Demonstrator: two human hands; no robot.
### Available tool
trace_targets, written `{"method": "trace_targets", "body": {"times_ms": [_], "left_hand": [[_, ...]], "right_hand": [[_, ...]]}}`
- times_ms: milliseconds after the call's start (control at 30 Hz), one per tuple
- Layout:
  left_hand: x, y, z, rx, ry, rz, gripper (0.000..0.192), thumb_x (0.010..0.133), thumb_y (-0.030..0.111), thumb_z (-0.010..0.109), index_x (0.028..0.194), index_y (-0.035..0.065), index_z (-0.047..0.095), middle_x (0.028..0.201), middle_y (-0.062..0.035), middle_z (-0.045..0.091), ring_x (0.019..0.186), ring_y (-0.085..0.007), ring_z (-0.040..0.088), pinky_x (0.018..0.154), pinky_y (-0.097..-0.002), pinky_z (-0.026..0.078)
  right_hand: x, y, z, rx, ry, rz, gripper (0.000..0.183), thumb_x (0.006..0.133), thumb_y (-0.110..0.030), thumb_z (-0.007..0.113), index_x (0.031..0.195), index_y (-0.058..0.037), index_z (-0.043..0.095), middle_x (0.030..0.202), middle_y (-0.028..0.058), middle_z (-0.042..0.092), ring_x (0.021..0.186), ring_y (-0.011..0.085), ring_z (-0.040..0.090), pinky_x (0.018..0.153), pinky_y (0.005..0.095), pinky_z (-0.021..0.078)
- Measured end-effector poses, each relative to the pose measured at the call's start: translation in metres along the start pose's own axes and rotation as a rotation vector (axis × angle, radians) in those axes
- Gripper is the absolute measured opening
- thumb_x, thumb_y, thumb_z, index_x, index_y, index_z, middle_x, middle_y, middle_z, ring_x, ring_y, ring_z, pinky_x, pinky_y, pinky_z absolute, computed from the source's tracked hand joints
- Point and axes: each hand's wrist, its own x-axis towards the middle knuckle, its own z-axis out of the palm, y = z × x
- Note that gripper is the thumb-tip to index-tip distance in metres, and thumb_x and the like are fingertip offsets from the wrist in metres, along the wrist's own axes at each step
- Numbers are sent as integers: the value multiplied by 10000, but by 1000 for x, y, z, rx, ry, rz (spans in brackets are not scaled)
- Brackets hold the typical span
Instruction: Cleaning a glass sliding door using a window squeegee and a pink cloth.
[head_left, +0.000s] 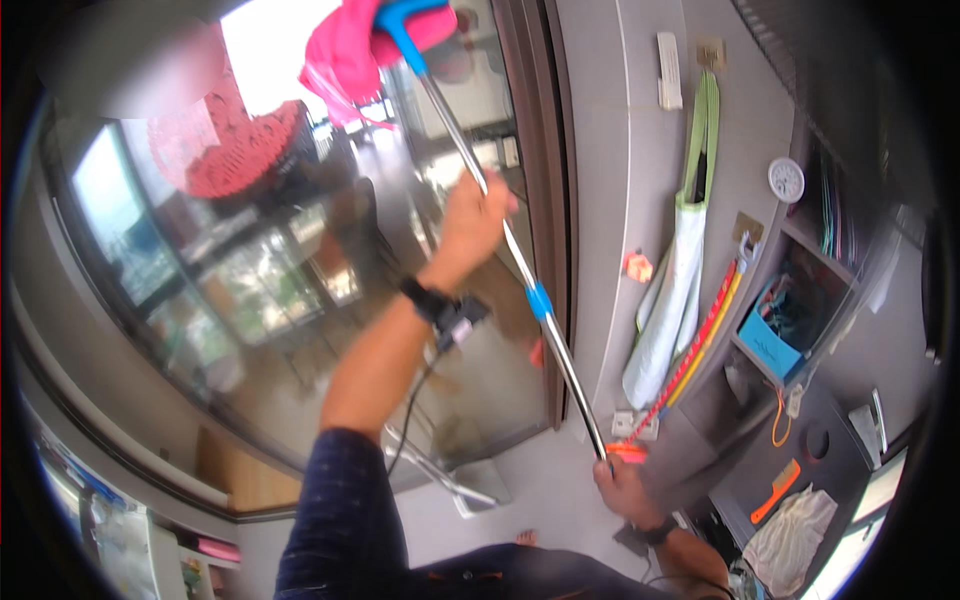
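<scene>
My left hand (476, 217) is closed around the upper shaft of a telescopic metal pole (562, 356). Lower down, my right hand (628, 486) grips the pole's end. A blue collar (538, 301) joins the pole's sections between my hands. At the top, a blue T-shaped head (411, 37) carries a bright pink cloth (341, 56), partly cut off by the picture's edge. The cloth lies over a large glass panel (465, 390); whether it touches the glass I cannot tell. A strapped device with a cable is on my left wrist.
A red cut-out decoration (247, 154) shows at the glass. Beside the dark door frame (551, 187), a pale bag (667, 300) and a red-and-yellow rod (697, 330) hang on the wall. At right, a dark surface holds an orange comb (776, 491) and white cloth (791, 536).
</scene>
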Motion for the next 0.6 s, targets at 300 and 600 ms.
{"method": "trace_targets", "body": {"times_ms": [300, 600], "left_hand": [[-65, -50, 136, -445, 32, -82, 222, 996, 187, 479, 1133, 19, 431, 865, -123, 662, 608, -153, 632, 489, -282, 492], [-213, -97, 248, -538, -47, -573, 267, 1017, 262, 463, 1086, 4, 463, 802, -116, 663, 694, -178, 628, 656, -338, 505]], "right_hand": [[-78, 30, -135, -135, 64, 150, 346, 1014, -328, 581, 865, -20, 524, 563, 72, 434, 543, 115, 429, 495, 345, 378], [-196, 61, -186, -637, 70, 390, 416, 995, -388, 574, 880, 11, 542, 583, 224, 516, 545, 421, 570, 498, 456, 409]]}}
